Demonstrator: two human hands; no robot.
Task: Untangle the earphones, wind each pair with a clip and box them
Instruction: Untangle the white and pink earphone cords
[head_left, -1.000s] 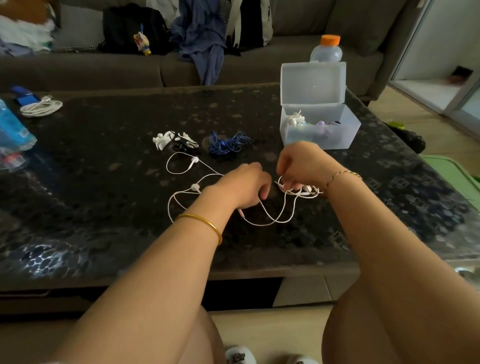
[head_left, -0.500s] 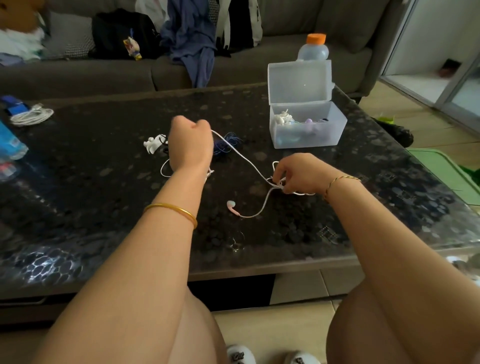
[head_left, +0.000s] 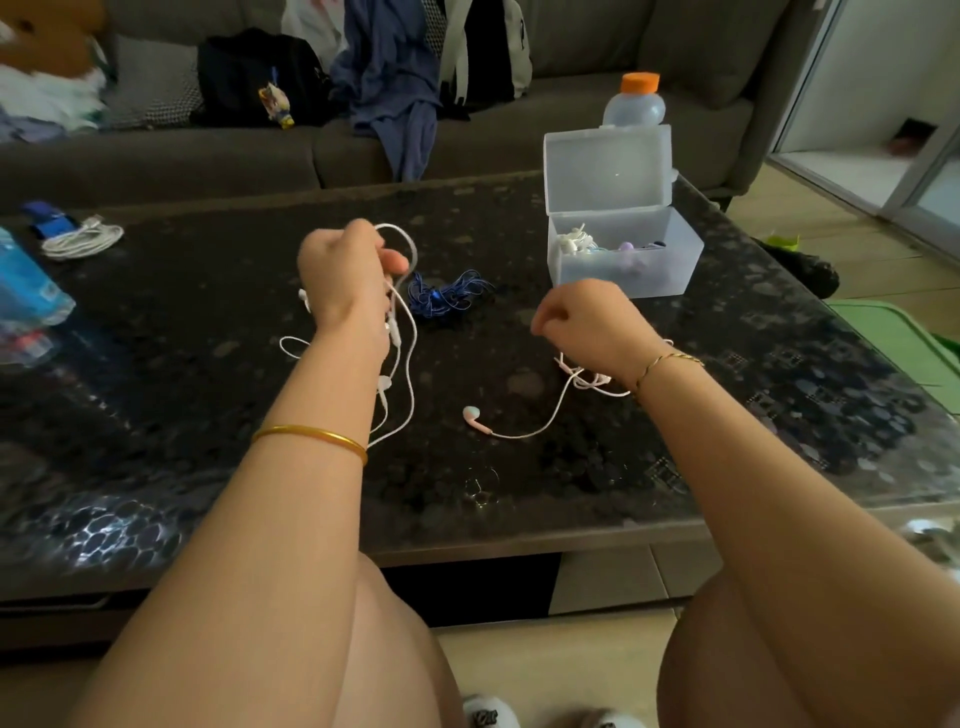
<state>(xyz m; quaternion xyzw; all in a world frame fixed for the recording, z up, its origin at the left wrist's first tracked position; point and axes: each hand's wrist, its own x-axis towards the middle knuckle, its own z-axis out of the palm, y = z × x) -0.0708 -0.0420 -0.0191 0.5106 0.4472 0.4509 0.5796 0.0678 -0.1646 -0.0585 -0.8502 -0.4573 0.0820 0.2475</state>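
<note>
My left hand (head_left: 348, 275) is raised above the dark table (head_left: 208, 415) and grips a white pair of earphones (head_left: 408, 332). Its cord loops over the fingers and hangs down to the tabletop. My right hand (head_left: 587, 322) hovers with curled fingers, and nothing shows between them. Just under its wrist lies a pink pair of earphones (head_left: 587, 382), with one bud (head_left: 471, 414) stretched out to the left. A blue tangled pair (head_left: 447, 293) lies between my hands, further back. The clear plastic box (head_left: 670, 270) stands open at the back right and holds wound earphones (head_left: 571, 239). The clips are mostly hidden behind my left hand.
A bottle with an orange cap (head_left: 634, 104) stands behind the box. At the far left lie a coiled white cable (head_left: 83, 241) and a blue bottle (head_left: 26, 291). A sofa (head_left: 156, 156) with bags and clothes runs behind the table.
The white pair has come free of the pink one. My left hand lifted it up and to the left, and my right hand let go of the tangle and rose off the table.
</note>
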